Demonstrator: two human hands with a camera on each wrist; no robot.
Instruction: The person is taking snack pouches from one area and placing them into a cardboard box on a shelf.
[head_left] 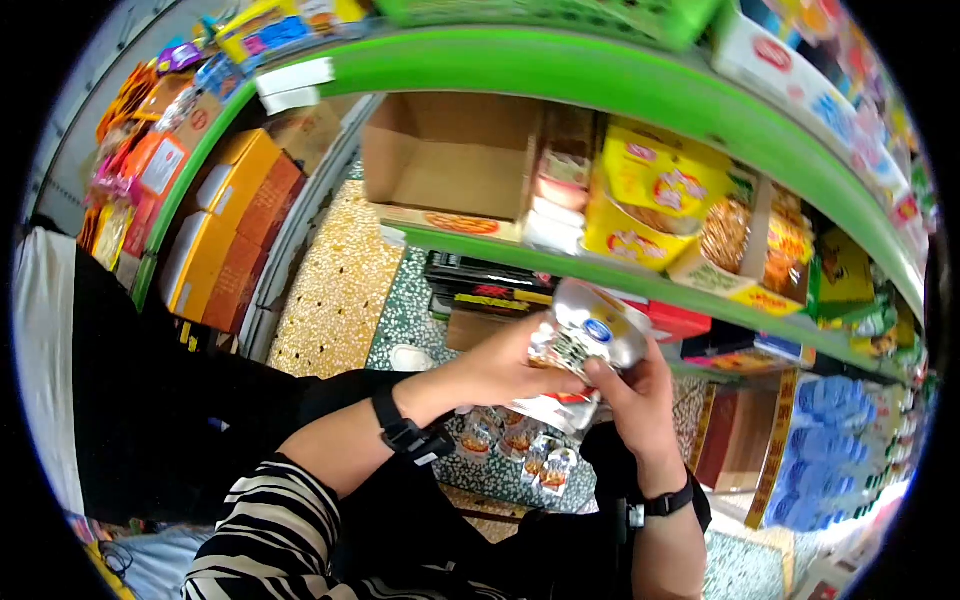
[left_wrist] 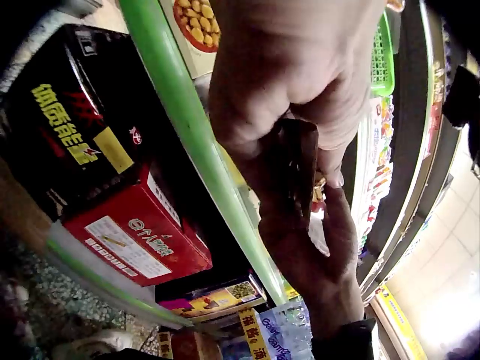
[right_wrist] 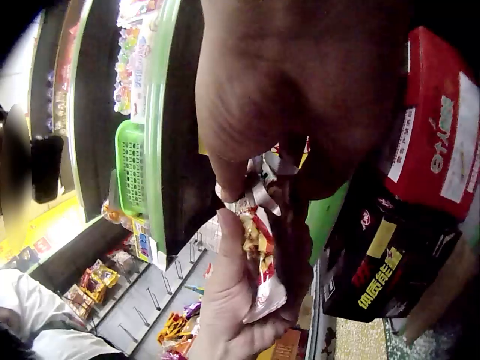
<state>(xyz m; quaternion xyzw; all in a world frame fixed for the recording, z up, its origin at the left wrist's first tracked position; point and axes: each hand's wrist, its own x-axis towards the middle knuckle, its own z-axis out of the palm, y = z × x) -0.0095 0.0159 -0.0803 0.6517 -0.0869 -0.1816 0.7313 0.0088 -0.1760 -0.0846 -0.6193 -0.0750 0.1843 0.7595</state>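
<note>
In the head view, shiny silver-and-white snack packets (head_left: 600, 325) with a blue oval logo are held together between both hands. My left hand (head_left: 500, 365) grips them from the left, its thumb across the front. From the right, my right hand (head_left: 640, 400) grips the same packets, its thumb near the left thumb. The right wrist view shows one packet (right_wrist: 259, 244) printed with pale yellow snack pieces, red edging and crinkled silver ends, held between the hands. Much of the packets is hidden by fingers in the left wrist view. Below the hands, several similar packets (head_left: 520, 450) lie low down.
An open cardboard box (head_left: 455, 165) stands on the green-edged shelf (head_left: 490, 250) ahead. Beside it are yellow snack bags (head_left: 655, 195) and boxed nuts. Black cartons (left_wrist: 75, 120) and a red carton (left_wrist: 139, 232) sit lower. Blue-wrapped bottles (head_left: 820, 450) stand at right, orange cartons (head_left: 225, 225) at left.
</note>
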